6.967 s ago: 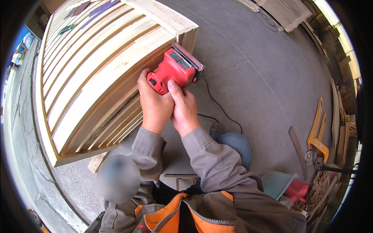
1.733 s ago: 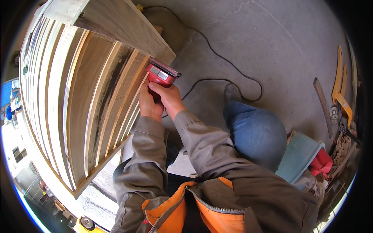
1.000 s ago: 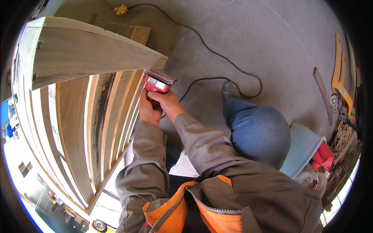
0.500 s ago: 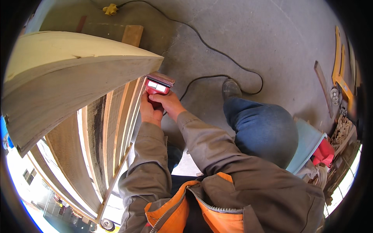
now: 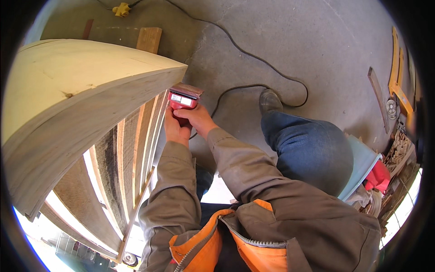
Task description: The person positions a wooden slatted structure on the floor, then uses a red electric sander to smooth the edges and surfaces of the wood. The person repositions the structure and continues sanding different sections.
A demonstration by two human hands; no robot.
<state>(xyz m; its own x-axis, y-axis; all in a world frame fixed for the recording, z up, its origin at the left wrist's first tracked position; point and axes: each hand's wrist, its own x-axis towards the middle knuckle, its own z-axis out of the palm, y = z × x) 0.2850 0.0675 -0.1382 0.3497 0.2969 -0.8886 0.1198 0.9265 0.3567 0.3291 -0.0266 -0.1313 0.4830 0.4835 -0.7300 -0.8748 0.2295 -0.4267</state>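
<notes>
A red electric sander with white labels and a brown sanding face sits between my two hands, beside the near end of a thick wooden slab. My left hand is wrapped round its body from below and the left. Around its right side closes my right hand, the thumb lying across the body. The sanding face is close to the slab's corner; whether it touches the wood I cannot tell. A black cord comes out near my hands and runs over the floor.
Several upright boards stand below the slab on the left. A wood block sticks out behind it. A yellow plug connector lies on the concrete floor. My knee, a pale blue bin and yellow metal bars are on the right.
The slab has shifted slightly in view, showing more of its pale top face. My hands and the sander have stayed almost in place, with only a tiny shift to the left.
</notes>
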